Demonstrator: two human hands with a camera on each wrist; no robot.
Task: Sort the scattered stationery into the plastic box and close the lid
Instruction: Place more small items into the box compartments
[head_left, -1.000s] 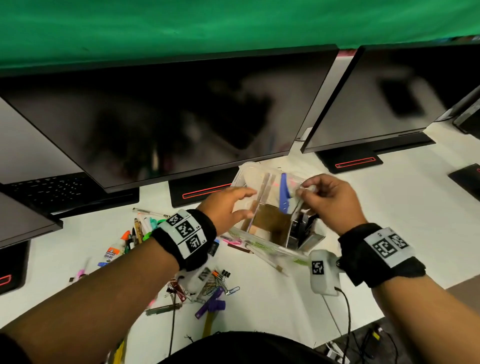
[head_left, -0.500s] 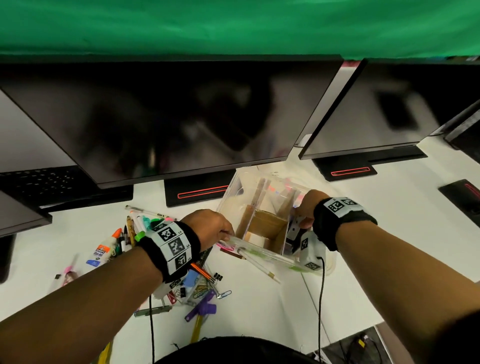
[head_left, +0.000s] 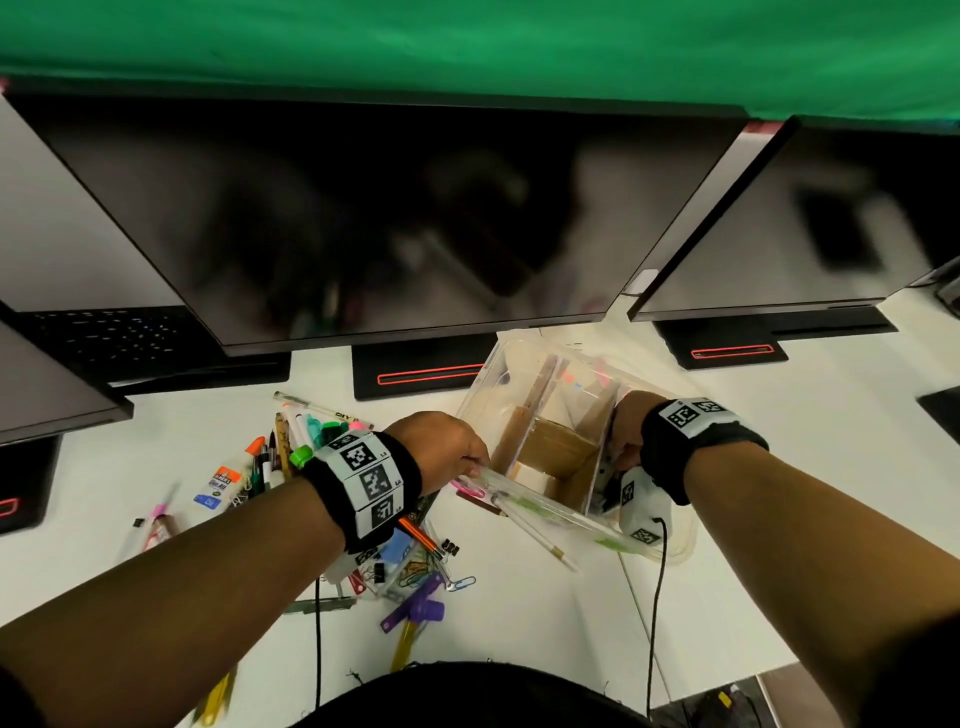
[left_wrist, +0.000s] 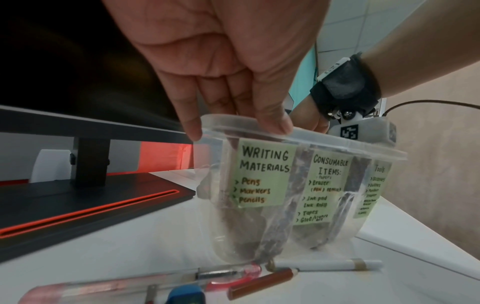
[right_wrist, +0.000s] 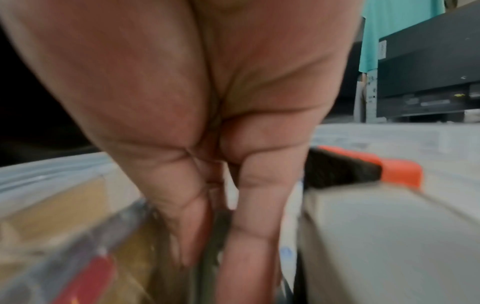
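Note:
The clear plastic box (head_left: 480, 395) with cardboard dividers stands on the white desk, its lid off. In the left wrist view green labels on the box (left_wrist: 337, 144) read writing materials, consumable items and tools. My left hand (head_left: 449, 447) pinches its near left rim, thumb (left_wrist: 272, 121) outside and fingers inside. My right hand (head_left: 626, 426) reaches down into the right compartment. In the blurred right wrist view its fingers (right_wrist: 249, 216) point down beside a divider; whether they hold anything is hidden. Pens and markers (head_left: 291, 441) lie scattered to the left.
A glue bottle (head_left: 218, 483), binder and paper clips (head_left: 415, 566) and a purple tool (head_left: 415, 613) lie under my left forearm. A white pencil (head_left: 535, 535) lies against the box front. Two monitors (head_left: 389, 218) (head_left: 805, 218) overhang the back; their bases (head_left: 421, 371) stand close behind the box.
My right hand has gone from above the box down into its right compartment. My left hand slid from the box's left wall to the near rim. Little moved in the last half second.

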